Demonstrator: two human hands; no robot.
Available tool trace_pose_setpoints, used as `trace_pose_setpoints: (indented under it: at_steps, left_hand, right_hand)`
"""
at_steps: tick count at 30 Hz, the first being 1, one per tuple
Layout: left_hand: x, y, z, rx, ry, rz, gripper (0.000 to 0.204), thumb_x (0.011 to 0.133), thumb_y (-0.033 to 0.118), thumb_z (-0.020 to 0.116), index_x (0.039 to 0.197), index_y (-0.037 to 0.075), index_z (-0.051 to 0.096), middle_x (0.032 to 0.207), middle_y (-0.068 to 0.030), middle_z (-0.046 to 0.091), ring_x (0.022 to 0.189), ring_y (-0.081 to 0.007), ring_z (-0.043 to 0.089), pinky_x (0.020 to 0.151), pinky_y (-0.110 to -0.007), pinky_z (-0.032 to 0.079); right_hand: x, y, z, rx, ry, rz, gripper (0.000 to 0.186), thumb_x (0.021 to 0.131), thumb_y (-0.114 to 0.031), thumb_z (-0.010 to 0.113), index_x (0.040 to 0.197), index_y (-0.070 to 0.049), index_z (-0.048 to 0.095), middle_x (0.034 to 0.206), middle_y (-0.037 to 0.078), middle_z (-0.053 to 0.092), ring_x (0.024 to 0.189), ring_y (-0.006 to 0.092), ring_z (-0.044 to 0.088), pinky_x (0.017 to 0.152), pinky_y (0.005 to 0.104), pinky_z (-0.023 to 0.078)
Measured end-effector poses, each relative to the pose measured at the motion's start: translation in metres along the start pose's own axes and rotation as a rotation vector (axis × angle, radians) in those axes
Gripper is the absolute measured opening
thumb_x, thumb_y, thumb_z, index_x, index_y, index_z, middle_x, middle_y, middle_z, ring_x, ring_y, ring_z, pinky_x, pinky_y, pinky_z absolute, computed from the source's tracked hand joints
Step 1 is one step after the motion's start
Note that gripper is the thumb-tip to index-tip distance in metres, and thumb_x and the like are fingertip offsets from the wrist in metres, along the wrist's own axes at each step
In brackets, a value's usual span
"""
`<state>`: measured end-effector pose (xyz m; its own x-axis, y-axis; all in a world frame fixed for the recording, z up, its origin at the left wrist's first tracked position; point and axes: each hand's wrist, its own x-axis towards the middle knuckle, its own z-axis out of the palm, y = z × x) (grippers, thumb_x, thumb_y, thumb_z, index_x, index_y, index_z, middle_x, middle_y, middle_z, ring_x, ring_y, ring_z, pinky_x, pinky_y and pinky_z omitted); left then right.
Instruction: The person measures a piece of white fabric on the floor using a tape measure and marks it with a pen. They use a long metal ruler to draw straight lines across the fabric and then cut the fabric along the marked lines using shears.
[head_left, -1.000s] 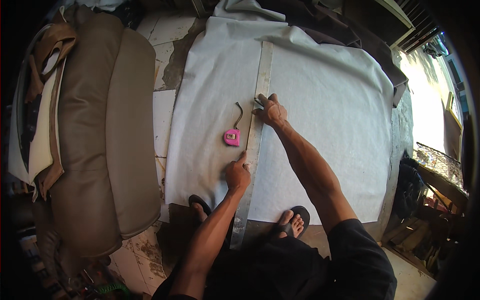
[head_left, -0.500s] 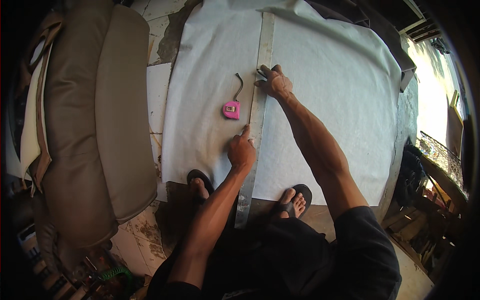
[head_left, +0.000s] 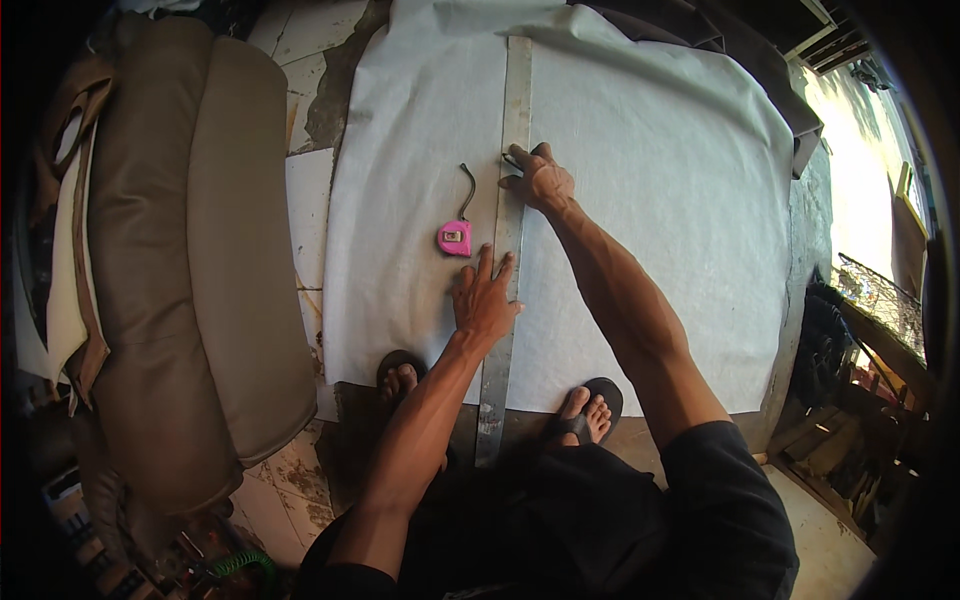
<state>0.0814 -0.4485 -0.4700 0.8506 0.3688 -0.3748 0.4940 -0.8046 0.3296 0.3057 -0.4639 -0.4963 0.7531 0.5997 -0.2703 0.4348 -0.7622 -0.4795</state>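
Observation:
A long metal straightedge [head_left: 516, 95] lies lengthwise over a pale white sheet [head_left: 640, 260] spread on the floor. My left hand [head_left: 485, 305] is open, fingers spread, pressing on the sheet and the straightedge's nearer half. Farther up, my right hand [head_left: 543, 182] is closed across the straightedge on a thin dark pen-like tool [head_left: 512, 159]. Only the tool's end shows, by the straightedge's left edge; the fingers cover the rest. A pink tape measure [head_left: 454, 238] with a dark wrist cord rests on the sheet, left of the straightedge and just beyond my left hand.
Brown padded cushions [head_left: 245, 250] stand along the left, beside worn floor tiles [head_left: 312, 185]. My sandalled feet are at the sheet's near edge, either side of the straightedge. Dark cloth [head_left: 690, 25] bunches at the far edge. Wood scraps [head_left: 825, 455] lie at right.
My left hand has gone from a pointing finger to spread fingers on the straightedge. My right hand still grips the pen-like tool at about the same place along it. The view has shifted slightly.

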Motion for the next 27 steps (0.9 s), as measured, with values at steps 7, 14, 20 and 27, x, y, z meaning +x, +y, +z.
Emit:
trace_pose_setpoints:
  at_steps: [7, 14, 20, 27]
  left_hand:
    - [0.0, -0.008, 0.003, 0.015, -0.053, 0.005, 0.093, 0.074, 0.035, 0.083, 0.154, 0.023, 0.037, 0.164, -0.0089, 0.022, 0.126, -0.0357, 0.043, 0.095, -0.061, 0.04]
    - [0.0, -0.009, 0.002, 0.022, -0.036, 0.025, 0.092, 0.073, 0.033, 0.082, 0.153, 0.022, 0.037, 0.164, -0.0097, 0.023, 0.127, -0.0358, 0.042, 0.093, -0.063, 0.04]
    - [0.003, -0.009, 0.003, 0.043, -0.038, 0.039, 0.092, 0.073, 0.034, 0.082, 0.153, 0.022, 0.038, 0.164, -0.0097, 0.023, 0.128, -0.0352, 0.042, 0.089, -0.062, 0.043]
    - [0.0, -0.008, 0.001, 0.063, -0.054, 0.035, 0.09, 0.074, 0.034, 0.081, 0.153, 0.022, 0.038, 0.163, -0.01, 0.023, 0.128, -0.035, 0.043, 0.088, -0.062, 0.043]
  right_hand:
    - [0.004, -0.003, -0.004, -0.025, -0.033, 0.047, 0.064, 0.082, -0.047, 0.076, 0.141, -0.033, 0.055, 0.132, 0.007, 0.053, 0.115, 0.0294, 0.063, 0.092, 0.0434, 0.054]
    - [0.005, -0.001, -0.004, -0.004, -0.003, 0.019, 0.064, 0.08, -0.045, 0.078, 0.139, -0.033, 0.057, 0.128, 0.008, 0.056, 0.114, 0.0289, 0.064, 0.091, 0.0433, 0.054]
    - [0.008, 0.003, -0.005, 0.011, -0.004, 0.025, 0.063, 0.08, -0.045, 0.077, 0.138, -0.032, 0.058, 0.128, 0.008, 0.056, 0.114, 0.0298, 0.064, 0.093, 0.0437, 0.053]
    - [0.002, 0.002, -0.006, 0.016, 0.001, 0.02, 0.068, 0.079, -0.047, 0.078, 0.141, -0.03, 0.056, 0.12, 0.008, 0.058, 0.109, 0.0288, 0.065, 0.089, 0.0426, 0.053]
